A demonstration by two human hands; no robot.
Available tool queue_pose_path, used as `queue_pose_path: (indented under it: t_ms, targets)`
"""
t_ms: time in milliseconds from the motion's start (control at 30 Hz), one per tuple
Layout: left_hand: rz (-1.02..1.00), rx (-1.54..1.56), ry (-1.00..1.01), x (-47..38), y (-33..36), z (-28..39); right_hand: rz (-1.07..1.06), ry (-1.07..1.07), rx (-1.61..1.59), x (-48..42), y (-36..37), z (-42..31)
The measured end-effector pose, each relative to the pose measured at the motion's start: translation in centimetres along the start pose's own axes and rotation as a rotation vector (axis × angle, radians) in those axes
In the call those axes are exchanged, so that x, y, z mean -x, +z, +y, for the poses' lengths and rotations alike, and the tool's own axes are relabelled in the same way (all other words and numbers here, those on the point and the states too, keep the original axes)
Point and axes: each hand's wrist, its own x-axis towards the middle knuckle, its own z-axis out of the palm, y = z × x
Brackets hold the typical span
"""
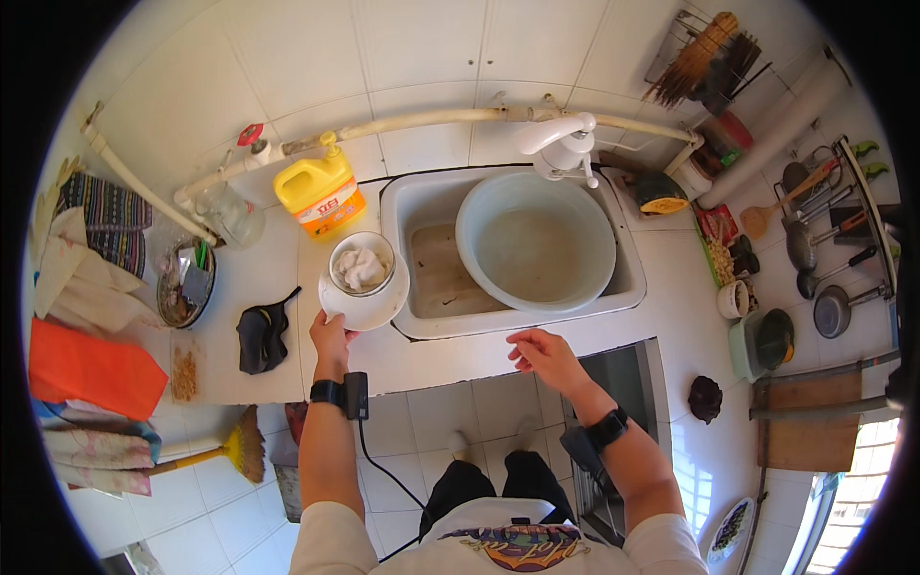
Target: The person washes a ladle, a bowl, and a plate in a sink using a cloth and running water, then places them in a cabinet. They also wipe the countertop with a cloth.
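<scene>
My left hand (333,341) grips the near rim of a white plate (368,313) at the left edge of the sink. A bowl (392,267) rests on that plate with a crumpled white cloth (359,269) inside it. Whether the plate bears on the counter is hard to tell. My right hand (543,357) hovers before the sink's front edge, empty, its fingers loosely bent and apart. Beyond it a large pale blue basin (532,305) of cloudy water stands in the white sink (424,329). A white faucet (564,151) rises behind the basin.
A yellow detergent jug (323,190) stands behind the plate. Left of it are a glass jar (241,215) and a black pouch-like item (262,334). Cut pumpkin (658,194) lies right of the sink. Pans and ladles (834,311) hang at the right wall.
</scene>
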Motion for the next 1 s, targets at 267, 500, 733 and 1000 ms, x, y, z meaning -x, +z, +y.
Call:
queue_pose_path:
  t_ms: [267,500,733,1000]
  targets:
    - [-0.310,-0.135,0.031,4.4,10.5,3.2,-0.032,-0.048,-0.203,-8.3,-2.8,-4.0]
    - [-0.471,-0.107,-0.111,6.2,21.8,-0.8,-0.078,0.076,-0.198,-13.6,-11.7,-3.3]
    - [-0.420,-0.308,-0.276,4.9,28.3,-3.9,0.209,0.098,0.089,-21.6,-18.5,3.5]
    - [-0.207,-0.130,0.723,5.9,31.1,11.0,0.285,0.018,0.522,-29.6,-21.0,10.5]
